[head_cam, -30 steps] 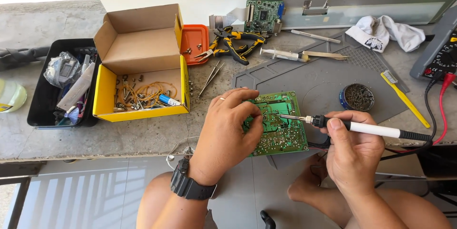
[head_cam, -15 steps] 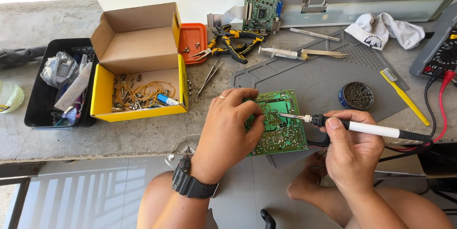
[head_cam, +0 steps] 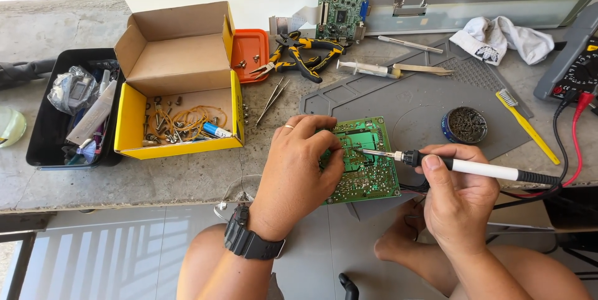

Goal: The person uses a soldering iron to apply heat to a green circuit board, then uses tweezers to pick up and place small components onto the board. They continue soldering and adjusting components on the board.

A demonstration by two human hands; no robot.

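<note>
Pinched between thumb and fingers of the right hand (head_cam: 458, 197), a white-handled soldering iron (head_cam: 473, 168) reaches left so its tip meets the green circuit board (head_cam: 367, 166). Just left of that tip the left hand (head_cam: 299, 166) closes over the board's edge, steadying it on the grey mat (head_cam: 398, 97). Soldering looks mid-way, with many joints untouched; how much remains is unclear.

Single head-worn view, steeply down and close over the workbench (head_cam: 187, 178).
</note>
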